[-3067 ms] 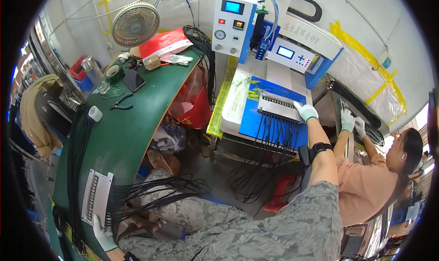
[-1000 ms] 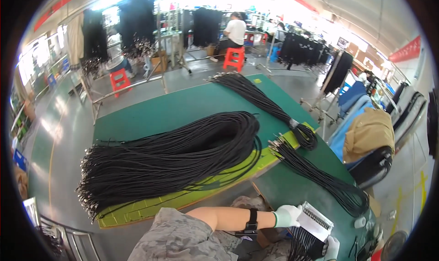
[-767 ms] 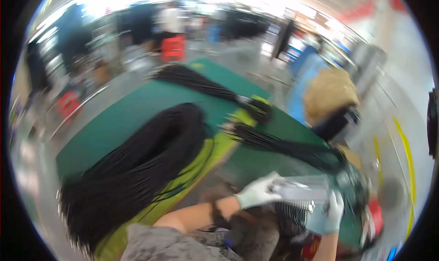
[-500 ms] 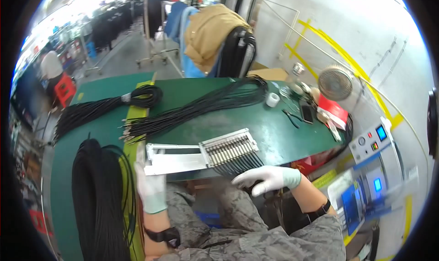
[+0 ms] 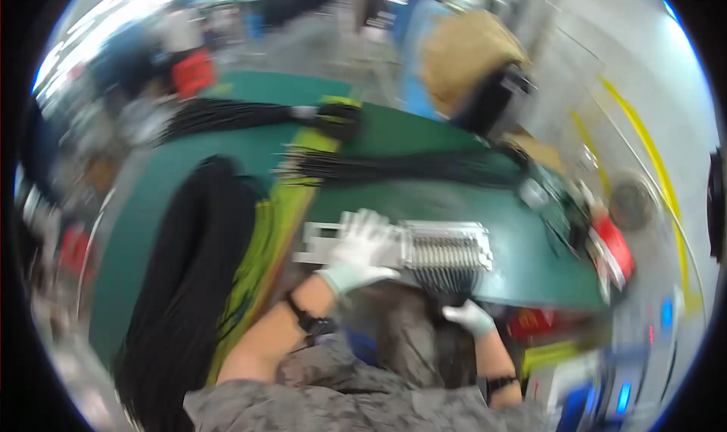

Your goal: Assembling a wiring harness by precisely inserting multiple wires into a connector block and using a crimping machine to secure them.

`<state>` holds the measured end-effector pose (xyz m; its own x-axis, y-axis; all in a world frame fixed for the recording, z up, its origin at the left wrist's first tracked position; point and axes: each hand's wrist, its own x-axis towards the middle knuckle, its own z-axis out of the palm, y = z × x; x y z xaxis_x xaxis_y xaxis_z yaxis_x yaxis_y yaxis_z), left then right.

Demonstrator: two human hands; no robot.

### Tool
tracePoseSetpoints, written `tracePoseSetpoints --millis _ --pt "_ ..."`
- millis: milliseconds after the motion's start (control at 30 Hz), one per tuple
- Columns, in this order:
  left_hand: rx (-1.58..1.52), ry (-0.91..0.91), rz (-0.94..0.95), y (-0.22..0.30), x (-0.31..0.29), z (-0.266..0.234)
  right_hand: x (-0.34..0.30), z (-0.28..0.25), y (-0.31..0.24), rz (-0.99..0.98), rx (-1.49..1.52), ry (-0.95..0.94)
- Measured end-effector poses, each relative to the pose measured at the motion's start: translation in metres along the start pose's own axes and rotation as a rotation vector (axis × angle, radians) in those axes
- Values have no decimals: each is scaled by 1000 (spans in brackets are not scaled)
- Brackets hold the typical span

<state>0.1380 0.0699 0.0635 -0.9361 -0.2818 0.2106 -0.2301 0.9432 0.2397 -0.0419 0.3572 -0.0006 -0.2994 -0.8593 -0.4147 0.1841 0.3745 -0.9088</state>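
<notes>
A silvery metal fixture (image 5: pixel 485 262) lies along the near edge of the green table, with a row of cable ends (image 5: pixel 447 252) side by side in its right part. Black cables (image 5: pixel 447 282) hang from that row toward my lap. My left hand (image 5: pixel 362 249), in a white glove, lies over the fixture's flat left part with its fingers spread. Just below the hanging cables is my gloved right hand (image 5: pixel 471 317). Its fingers are smeared and partly hidden, so whether it grips the cables does not show.
A thick black cable coil (image 5: pixel 193 258) covers the table's left side, beside a yellow-green strip (image 5: pixel 291 205). Two cable bundles (image 5: pixel 235 118) (image 5: pixel 409 168) lie farther back. A white roll (image 5: pixel 533 194), a red item (image 5: pixel 613 246) and a fan (image 5: pixel 633 201) stand right.
My left hand has moved from the fixture's left end onto its flat part. My right hand has dropped lower, under the cables. The whole view has swung left and is blurred.
</notes>
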Motion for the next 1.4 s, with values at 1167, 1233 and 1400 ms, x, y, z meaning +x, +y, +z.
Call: tracePoseSetpoints --millis 1167,1233,1400 --pt "-2125 -716 270 144 -13 -40 -99 67 -90 -1 57 -238" --pt "-2283 -786 294 151 -7 -38 -111 61 -88 -48 22 -170" --pt "-2048 -897 413 118 11 -1 -132 33 -94 73 211 -139"
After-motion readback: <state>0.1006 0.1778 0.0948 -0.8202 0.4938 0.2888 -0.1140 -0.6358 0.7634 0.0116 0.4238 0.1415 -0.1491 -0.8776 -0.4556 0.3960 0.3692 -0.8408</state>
